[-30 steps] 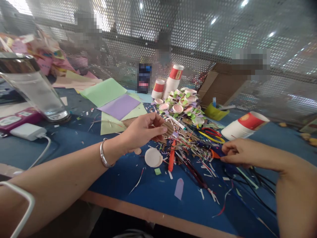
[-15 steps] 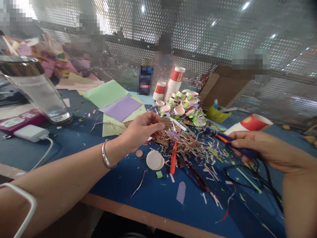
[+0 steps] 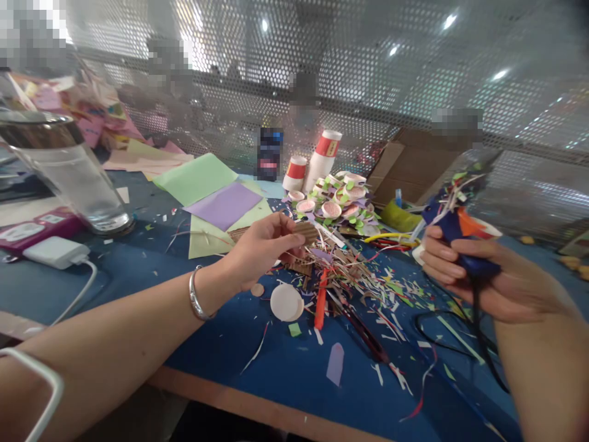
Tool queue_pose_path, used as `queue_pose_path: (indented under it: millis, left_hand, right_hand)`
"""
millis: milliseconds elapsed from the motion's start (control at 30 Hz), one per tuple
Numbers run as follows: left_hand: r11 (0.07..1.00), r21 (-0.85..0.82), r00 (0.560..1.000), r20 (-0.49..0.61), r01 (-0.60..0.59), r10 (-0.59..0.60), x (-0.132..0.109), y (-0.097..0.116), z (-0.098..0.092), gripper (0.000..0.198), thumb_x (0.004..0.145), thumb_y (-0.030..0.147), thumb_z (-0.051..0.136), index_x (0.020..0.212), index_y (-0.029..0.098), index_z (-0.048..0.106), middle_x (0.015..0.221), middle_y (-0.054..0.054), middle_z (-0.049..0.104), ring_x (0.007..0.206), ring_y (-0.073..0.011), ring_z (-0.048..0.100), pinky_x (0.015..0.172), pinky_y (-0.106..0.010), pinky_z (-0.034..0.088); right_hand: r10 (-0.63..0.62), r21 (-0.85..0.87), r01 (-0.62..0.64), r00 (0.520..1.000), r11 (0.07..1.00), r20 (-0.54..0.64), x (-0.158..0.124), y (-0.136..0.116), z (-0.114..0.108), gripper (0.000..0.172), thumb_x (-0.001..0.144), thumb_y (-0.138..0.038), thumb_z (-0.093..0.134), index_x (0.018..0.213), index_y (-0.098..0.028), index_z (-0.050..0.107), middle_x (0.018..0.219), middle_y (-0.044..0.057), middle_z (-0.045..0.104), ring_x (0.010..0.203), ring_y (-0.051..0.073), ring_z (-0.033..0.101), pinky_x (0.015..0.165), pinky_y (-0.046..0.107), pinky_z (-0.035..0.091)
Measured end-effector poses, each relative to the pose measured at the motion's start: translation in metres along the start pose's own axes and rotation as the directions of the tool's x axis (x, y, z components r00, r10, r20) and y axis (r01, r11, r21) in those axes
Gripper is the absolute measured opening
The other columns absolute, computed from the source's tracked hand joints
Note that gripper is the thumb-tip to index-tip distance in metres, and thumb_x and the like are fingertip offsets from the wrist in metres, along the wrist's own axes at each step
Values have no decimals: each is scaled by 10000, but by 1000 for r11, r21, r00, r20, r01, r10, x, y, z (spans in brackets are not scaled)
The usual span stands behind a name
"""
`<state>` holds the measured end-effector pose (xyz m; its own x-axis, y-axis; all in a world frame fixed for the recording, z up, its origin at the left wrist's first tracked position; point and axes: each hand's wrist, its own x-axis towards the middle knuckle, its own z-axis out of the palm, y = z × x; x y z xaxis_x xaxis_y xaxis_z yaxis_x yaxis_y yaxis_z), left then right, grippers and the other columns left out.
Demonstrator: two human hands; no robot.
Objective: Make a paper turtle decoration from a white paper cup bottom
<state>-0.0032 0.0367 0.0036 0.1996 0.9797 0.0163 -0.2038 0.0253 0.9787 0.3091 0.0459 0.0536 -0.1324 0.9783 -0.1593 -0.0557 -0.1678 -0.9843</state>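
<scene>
My left hand (image 3: 271, 245) pinches a small piece of corrugated cardboard (image 3: 306, 231) between thumb and fingers, above a heap of paper scraps (image 3: 350, 264). Raised at the right, my right hand (image 3: 464, 264) is wrapped round a blue hot glue gun (image 3: 478, 265) with an orange trigger (image 3: 468, 222). Strips of scrap appear around its front end, and its black cord hangs down. Below my left hand lie white discs (image 3: 285, 302), a small brown disc (image 3: 257, 290), an orange utility knife (image 3: 321, 301) and a dark-handled tool (image 3: 365, 331).
Decorated small cups (image 3: 332, 210) are piled behind the scraps, near stacked red-and-white paper cups (image 3: 322, 161). Green paper (image 3: 197, 178) and purple paper (image 3: 224, 204) lie left of them. A glass water bottle (image 3: 78, 178), a power strip (image 3: 41, 230) and a cardboard box (image 3: 405, 162) stand around.
My right hand has lifted the glue gun from low over the table and tipped its front end upward; scraps now show around it. My left hand stays nearly in place with the cardboard.
</scene>
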Motion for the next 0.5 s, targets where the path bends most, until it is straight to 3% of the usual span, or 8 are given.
queue_pose_path:
  millis: [100, 267, 500]
  left_hand:
    - [1000, 1, 1000, 15, -10, 10, -1, -1, 0, 180, 855, 183, 664, 862, 178, 483, 735, 19, 635, 657, -83, 626, 625, -240, 472]
    - [999, 21, 998, 50, -47, 46, -1, -5, 0, 199, 855, 231, 686, 859, 180, 494, 746, 10, 651, 639, -80, 609, 600, -240, 464]
    - [999, -13, 999, 11, -34, 35, 0, -4, 2, 187, 852, 205, 681, 859, 178, 496, 757, 11, 656, 679, -89, 644, 638, -240, 484]
  right_hand:
    - [-67, 13, 68, 997, 998, -30, -3, -2, 6, 230, 669, -234, 768, 862, -217, 646, 642, -45, 394, 506, 74, 326, 403, 177, 358]
    - [-269, 16, 271, 960, 962, -82, -8, -3, 18, 238, 648, -285, 820, 764, -210, 626, 717, -24, 446, 557, 74, 417, 451, 177, 421]
    - [-186, 87, 188, 982, 978, -27, -13, 3, 32, 262, 645, -301, 854, 770, -208, 643, 689, -31, 450, 525, 59, 396, 408, 179, 364]
